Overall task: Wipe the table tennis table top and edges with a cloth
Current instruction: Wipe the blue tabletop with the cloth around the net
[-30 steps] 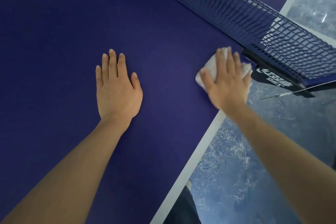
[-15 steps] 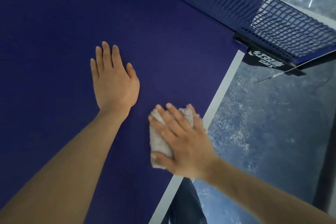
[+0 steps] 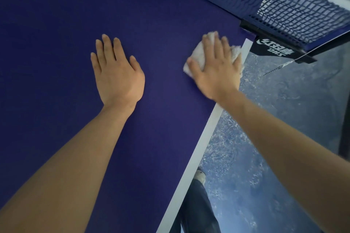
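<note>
The dark blue table tennis table top (image 3: 56,43) fills the left of the head view, with a white side line (image 3: 200,149) along its right edge. My right hand (image 3: 217,70) presses flat on a white cloth (image 3: 198,55) close to that edge, just short of the net post. The cloth shows around my straight fingers and over the white line. My left hand (image 3: 117,73) rests flat on the table top, fingers straight, a hand's width left of the cloth.
The blue net (image 3: 295,9) crosses the top right, fixed by a black clamp (image 3: 272,49) with white lettering. A thin chain (image 3: 274,70) hangs beside it. Beyond the table edge lies speckled blue floor (image 3: 284,119), with my dark trouser leg and shoe (image 3: 197,204).
My right hand slid the cloth from near the net post back toward me along the edge, then forward again to the net post. My left hand stayed flat in place.
</note>
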